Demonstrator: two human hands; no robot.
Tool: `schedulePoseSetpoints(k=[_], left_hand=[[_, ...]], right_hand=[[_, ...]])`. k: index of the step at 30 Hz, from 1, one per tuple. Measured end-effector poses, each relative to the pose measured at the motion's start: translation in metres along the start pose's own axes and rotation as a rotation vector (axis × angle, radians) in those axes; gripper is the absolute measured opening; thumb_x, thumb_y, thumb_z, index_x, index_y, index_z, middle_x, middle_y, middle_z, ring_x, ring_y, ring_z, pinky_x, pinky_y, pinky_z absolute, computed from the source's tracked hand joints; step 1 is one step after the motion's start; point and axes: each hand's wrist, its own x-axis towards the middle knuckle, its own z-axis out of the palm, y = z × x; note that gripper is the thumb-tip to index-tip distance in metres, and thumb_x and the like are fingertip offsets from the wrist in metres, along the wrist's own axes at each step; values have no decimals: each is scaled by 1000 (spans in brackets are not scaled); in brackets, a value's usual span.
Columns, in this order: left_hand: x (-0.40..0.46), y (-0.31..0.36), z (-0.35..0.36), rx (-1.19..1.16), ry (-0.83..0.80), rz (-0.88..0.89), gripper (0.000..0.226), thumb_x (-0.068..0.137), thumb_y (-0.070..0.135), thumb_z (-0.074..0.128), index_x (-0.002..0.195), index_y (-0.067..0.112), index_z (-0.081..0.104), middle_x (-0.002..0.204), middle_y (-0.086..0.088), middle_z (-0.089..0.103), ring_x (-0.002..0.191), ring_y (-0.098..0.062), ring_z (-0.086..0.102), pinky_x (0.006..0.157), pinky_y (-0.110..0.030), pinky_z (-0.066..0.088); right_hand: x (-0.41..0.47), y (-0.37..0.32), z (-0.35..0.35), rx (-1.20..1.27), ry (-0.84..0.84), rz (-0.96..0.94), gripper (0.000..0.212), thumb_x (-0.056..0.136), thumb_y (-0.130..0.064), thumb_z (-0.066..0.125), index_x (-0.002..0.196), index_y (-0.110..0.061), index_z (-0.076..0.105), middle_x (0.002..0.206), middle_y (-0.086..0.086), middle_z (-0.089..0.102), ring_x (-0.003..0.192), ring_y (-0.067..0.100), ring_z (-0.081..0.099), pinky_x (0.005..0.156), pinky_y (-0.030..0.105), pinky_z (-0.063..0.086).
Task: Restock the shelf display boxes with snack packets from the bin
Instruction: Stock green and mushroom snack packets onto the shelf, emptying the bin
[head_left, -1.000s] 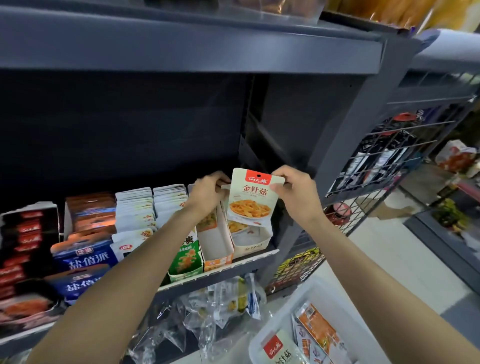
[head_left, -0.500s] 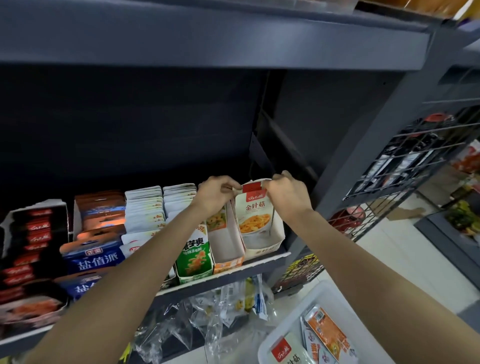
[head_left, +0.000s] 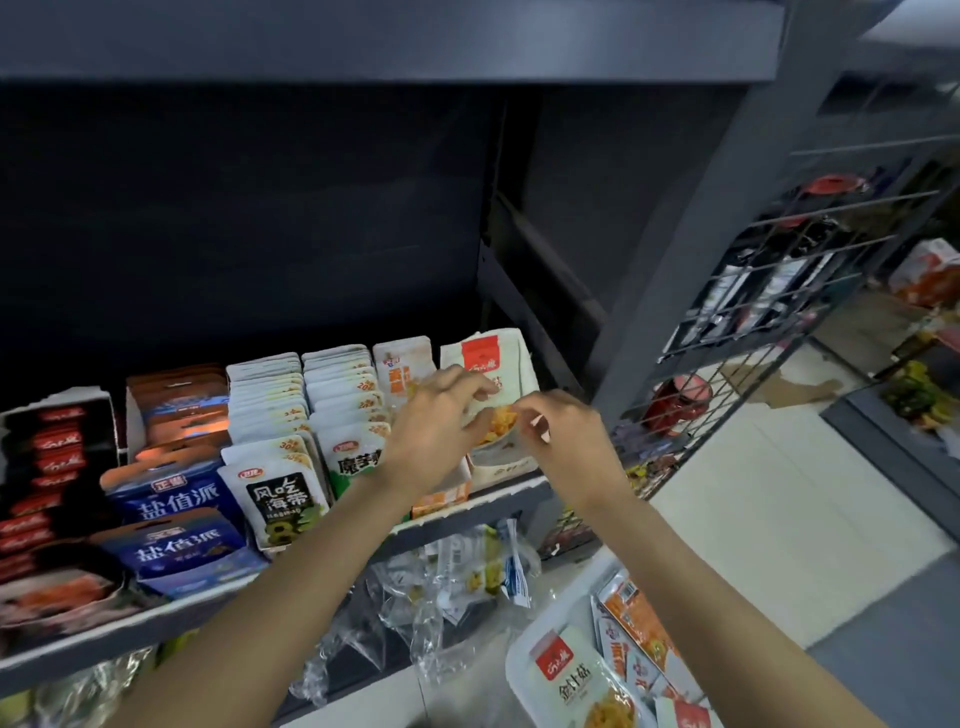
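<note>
The dark grey metal shelf (head_left: 498, 501) carries rows of snack packets along its front edge, with a tall dark gap above them under the next board up. At its right end, against the grey upright post (head_left: 691, 249), stands the white cardboard display box (head_left: 501, 467), and in it the white mushroom snack packet with the red label (head_left: 485, 358) sits upright, leaning back. Below the shelf's right corner, the white plastic bin (head_left: 519, 670) holds more packets of the same sort.

The left hand (head_left: 436, 421) and the right hand (head_left: 563, 431) hover just in front of the box. Their fingers look loosely curled and seem to have let go, though blur makes contact with the packet hard to rule out.

The likely trouble: the packet stands alone in a mostly empty box, so it may slump forward, or a withdrawing finger could drag it out over the front edge. Room is tight sideways, between the post and the neighbouring orange-trimmed box (head_left: 441, 501); upward and toward the person it is open.
</note>
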Motion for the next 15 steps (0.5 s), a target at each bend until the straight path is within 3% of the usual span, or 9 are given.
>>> schedulePoseSetpoints(k=[4,7,10,15], left_hand=[[-33,19,35,-42,-22,46,17,86,12,61,102,13,66,94,2,61,76,-5,48,69,-27,49],[-54,38,69,-78,-109,40,14,85,11,62,98,12,67,93,-2,64,75,-14,58,67,-29,50],[-75,59,108,-133,-227,33,13,85,10,62,97,10,66,92,-5,64,82,-20,60,71,-31,48],[-117,84,176,-76,-530,-62,22,92,18,52,112,14,58,111,-2,56,100,-20,55,80,-34,47]], right_hand=[[-55,34,4,-22,-33,118,19,89,-7,55,102,-12,67,92,8,65,76,25,64,67,39,53],[-96,70,10,-38,-94,282,23,89,-8,52,107,-12,66,99,7,65,86,25,63,73,37,52],[-141,106,17,-59,-157,439,24,90,-11,51,109,-16,65,104,6,65,91,23,63,75,32,49],[-211,155,28,-103,-283,604,23,88,-8,49,105,-10,64,103,11,66,91,28,62,76,34,50]])
